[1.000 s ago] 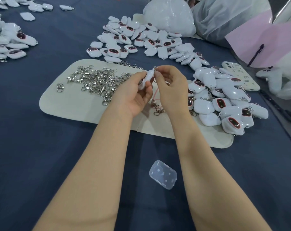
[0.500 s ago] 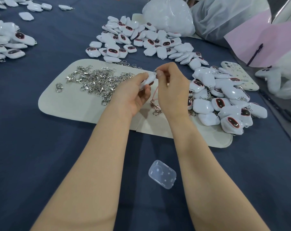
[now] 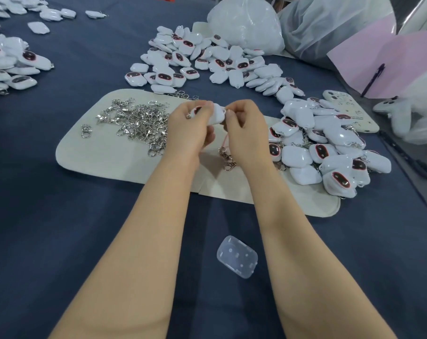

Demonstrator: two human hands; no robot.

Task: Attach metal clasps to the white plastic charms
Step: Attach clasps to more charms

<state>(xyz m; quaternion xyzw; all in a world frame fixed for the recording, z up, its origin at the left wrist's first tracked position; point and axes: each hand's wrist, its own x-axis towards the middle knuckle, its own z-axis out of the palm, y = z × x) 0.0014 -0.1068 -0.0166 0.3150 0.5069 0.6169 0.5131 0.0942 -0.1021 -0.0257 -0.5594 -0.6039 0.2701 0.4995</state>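
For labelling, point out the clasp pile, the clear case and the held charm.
clasp pile (image 3: 141,123): head view, heap's middle.
clear case (image 3: 237,256): head view, top face centre.
held charm (image 3: 216,116): head view, exposed white body.

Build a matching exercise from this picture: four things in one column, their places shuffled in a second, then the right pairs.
Things
1. pile of metal clasps
2. clear plastic box
3. white charm
4. dark pen

Places
A. on the pink sheet, far right
B. gripped by the left hand, pinched at one end by the right hand
C. on the left part of the cream mat
D. on the blue cloth, nearest the camera

Pairs: 1-C, 2-D, 3-B, 4-A
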